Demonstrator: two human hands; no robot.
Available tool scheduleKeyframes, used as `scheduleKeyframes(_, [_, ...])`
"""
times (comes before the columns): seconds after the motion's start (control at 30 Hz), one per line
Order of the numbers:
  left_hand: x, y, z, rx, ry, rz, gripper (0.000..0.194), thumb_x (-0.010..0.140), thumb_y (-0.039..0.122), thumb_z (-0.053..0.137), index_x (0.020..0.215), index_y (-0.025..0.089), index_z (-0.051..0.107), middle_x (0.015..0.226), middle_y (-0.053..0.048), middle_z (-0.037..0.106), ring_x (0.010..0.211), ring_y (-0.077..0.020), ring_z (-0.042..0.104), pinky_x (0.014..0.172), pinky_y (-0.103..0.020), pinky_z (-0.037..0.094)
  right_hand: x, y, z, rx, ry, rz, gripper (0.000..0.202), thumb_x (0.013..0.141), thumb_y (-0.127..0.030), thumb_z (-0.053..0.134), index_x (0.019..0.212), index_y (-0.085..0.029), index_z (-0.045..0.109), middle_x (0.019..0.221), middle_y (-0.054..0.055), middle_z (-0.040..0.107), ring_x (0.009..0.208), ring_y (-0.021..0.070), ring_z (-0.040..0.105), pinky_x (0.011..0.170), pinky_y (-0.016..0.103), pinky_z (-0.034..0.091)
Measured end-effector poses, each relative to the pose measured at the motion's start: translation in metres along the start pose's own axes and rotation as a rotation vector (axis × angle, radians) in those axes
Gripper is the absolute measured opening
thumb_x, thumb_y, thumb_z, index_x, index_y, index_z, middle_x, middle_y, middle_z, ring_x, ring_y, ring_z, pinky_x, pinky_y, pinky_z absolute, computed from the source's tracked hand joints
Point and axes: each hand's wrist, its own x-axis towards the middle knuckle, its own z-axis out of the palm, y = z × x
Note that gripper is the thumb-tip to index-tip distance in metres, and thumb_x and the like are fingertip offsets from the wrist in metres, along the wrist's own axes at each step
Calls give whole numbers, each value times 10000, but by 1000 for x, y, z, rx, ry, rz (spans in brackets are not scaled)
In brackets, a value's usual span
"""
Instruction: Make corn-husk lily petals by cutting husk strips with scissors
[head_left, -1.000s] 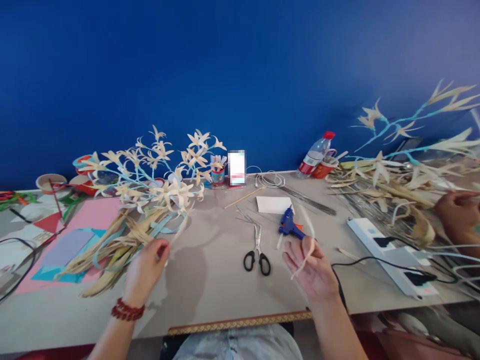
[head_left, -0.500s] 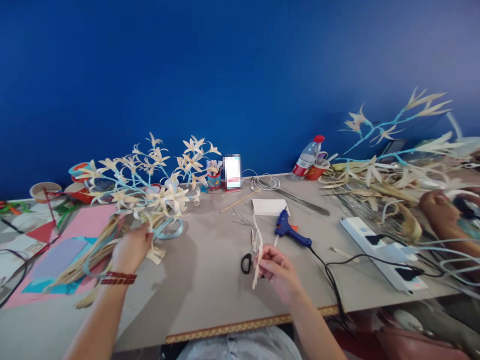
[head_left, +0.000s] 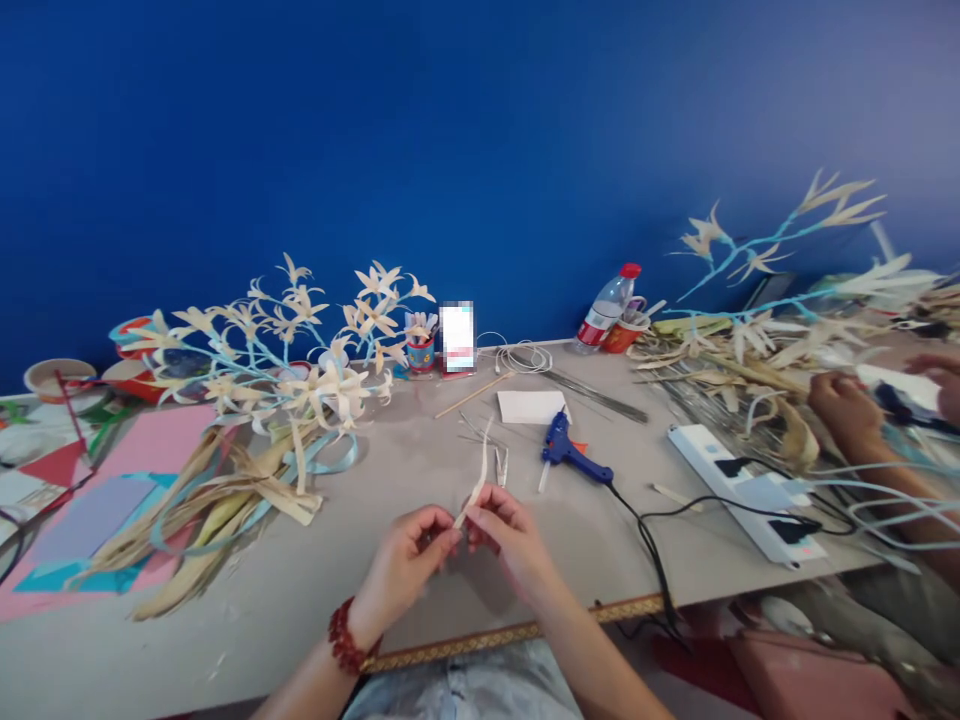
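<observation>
A thin, cream-coloured strip of dried husk [head_left: 484, 462] stands up between my hands, its tip leaning toward the back of the table. My left hand [head_left: 405, 560] pinches its lower end between thumb and fingertips. Just beside it, my right hand [head_left: 514, 540] is closed on the same strip, a little higher. Behind the right hand lie scissors [head_left: 502, 466], their handles hidden by it. To the right rests a blue glue gun [head_left: 574, 450] with a white glue stick at its end, next to a white card [head_left: 525, 406].
Husk flowers on blue stems [head_left: 300, 350] and bundled dry husks [head_left: 217, 510] lie left, by coloured paper [head_left: 105, 520]. A power strip [head_left: 739, 500] with cables sits right. Beyond it are a bottle [head_left: 606, 312], wires [head_left: 600, 395] and a co-worker's hand [head_left: 847, 410].
My left hand has come away from the husk pile on the left and moved right to meet my right hand at the strip. The right hand has shifted slightly left.
</observation>
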Motion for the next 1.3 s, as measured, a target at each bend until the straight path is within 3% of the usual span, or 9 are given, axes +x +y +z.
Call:
scheduleKeyframes(0.1, [2, -4, 2, -63, 39, -23, 248, 818, 390, 595, 735, 156, 608, 648, 4, 586, 543, -93, 472, 524, -198, 381, 0, 1, -2, -155, -50, -61, 272, 706, -377, 758, 703, -169, 583, 602, -32, 583, 553, 111, 549, 547, 226, 432])
scheduleKeyframes(0.33, [-1, -12, 3, -257, 7, -132, 298, 825, 443, 575, 770, 152, 607, 688, -22, 623, 520, -88, 499, 439, -180, 330, -2, -2, -14, -356, -131, -106, 251, 800, -412, 662, 750, -170, 620, 656, -3, 618, 615, 139, 592, 591, 252, 459])
scheduleKeyframes(0.47, [-3, -8, -1, -208, 12, -110, 298, 821, 432, 587, 739, 147, 608, 652, -15, 623, 498, -75, 482, 440, -176, 304, -5, -7, -16, -534, -125, -170, 228, 817, -397, 645, 761, -176, 625, 640, -5, 596, 598, 133, 574, 544, 231, 425])
scheduleKeyframes(0.73, [-3, 1, -6, -196, -4, -61, 267, 820, 400, 593, 734, 148, 608, 642, -12, 625, 521, -86, 489, 494, -193, 328, -3, -9, -12, -224, -105, -43, 272, 703, -383, 756, 699, -167, 590, 627, -32, 551, 541, 102, 523, 529, 228, 442])
scheduleKeyframes(0.87, [-2, 7, -9, -386, 3, -133, 242, 829, 357, 585, 708, 147, 586, 609, 0, 585, 513, -75, 464, 493, -187, 321, 1, -12, -13, -110, -158, -65, 278, 696, -328, 773, 892, -192, 631, 736, -14, 594, 619, 118, 561, 587, 243, 466])
scheduleKeyframes(0.97, [1, 11, -12, -530, -60, -210, 227, 801, 339, 615, 692, 143, 577, 622, 3, 562, 500, -64, 443, 466, -177, 302, 6, -19, -10, -157, -272, -97, 285, 734, -321, 741, 980, -203, 658, 819, 15, 620, 693, 141, 577, 632, 264, 475])
scheduleKeyframes(1.1, [3, 11, -16, -591, -141, -270, 248, 812, 370, 602, 717, 142, 586, 538, 33, 479, 431, -53, 367, 434, -182, 274, 13, -28, -4, -334, -327, -149, 149, 808, -317, 667, 807, -170, 689, 753, 22, 609, 679, 138, 553, 637, 257, 444])
scheduleKeyframes(1.2, [3, 9, -17, -501, -42, -150, 262, 845, 403, 558, 801, 149, 608, 625, 2, 540, 537, -93, 467, 516, -205, 375, 18, -28, -1, -402, -309, -165, 166, 819, -328, 649, 794, -167, 678, 737, 19, 606, 665, 133, 550, 621, 244, 430])
scheduleKeyframes(1.3, [5, 6, -19, -236, 113, 37, 219, 835, 370, 587, 839, 157, 637, 744, -21, 595, 703, -132, 527, 660, -234, 425, 24, -23, -1, -487, -256, -181, 176, 805, -337, 655, 764, -166, 659, 717, 13, 599, 640, 125, 541, 588, 227, 422])
